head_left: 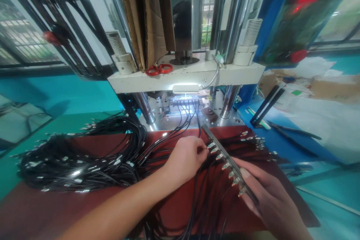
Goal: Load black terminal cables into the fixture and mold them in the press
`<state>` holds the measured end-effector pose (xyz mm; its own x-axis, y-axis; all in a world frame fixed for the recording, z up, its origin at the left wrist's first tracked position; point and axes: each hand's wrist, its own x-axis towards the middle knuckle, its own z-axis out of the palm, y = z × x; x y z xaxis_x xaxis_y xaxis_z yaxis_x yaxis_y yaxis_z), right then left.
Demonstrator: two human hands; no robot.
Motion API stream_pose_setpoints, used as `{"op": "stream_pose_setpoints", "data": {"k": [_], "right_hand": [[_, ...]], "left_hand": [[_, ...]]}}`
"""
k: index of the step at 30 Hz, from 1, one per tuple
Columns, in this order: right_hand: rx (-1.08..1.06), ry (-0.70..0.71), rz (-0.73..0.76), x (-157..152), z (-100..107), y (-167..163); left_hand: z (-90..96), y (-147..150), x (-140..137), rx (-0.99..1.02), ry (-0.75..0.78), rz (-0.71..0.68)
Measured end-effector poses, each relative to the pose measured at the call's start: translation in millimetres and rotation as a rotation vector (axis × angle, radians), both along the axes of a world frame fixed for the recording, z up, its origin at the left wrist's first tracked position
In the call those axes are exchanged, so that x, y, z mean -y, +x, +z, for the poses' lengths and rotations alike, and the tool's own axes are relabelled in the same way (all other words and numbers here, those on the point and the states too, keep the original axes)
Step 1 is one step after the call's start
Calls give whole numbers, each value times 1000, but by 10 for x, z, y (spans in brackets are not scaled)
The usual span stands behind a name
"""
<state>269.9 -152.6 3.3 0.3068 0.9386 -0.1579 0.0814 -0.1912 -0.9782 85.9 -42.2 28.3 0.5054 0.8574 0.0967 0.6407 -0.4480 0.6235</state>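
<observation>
My right hand (263, 189) grips the near part of a narrow dark metal bar (230, 163), which slants away from me above the mat. Small metal connectors (225, 166) sit in a row along the bar's left side, with black cables (198, 191) hanging below them. At the far part of the row, my left hand (187, 157) is closed in a pinch on a cable end beside the bar. The fingers mostly hide that end. Beyond both hands, several black cables run into a lit metal mould (184, 107) in the press.
A large bundle of black cables (81, 161) lies left on the red-brown mat (118, 210); more cable ends (258, 142) lie right. The press plate (157, 82) spans above the mould, with red-handled scissors (159, 69) on it. Black tweezers (295, 131) lie on the blue surface.
</observation>
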Motion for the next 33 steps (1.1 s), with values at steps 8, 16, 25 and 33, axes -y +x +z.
{"op": "stream_pose_setpoints", "data": {"k": [8, 16, 25, 33], "right_hand": [[-8, -13, 3, 13, -15, -3], [44, 9, 19, -6, -15, -1], [23, -7, 26, -10, -30, -44], [-64, -50, -4, -106, -116, -131]], "left_hand": [[44, 27, -12, -75, 45, -31], [63, 78, -8, -80, 73, 9], [82, 123, 9, -169, 91, -20], [545, -469, -597, 212, -38, 230]]}}
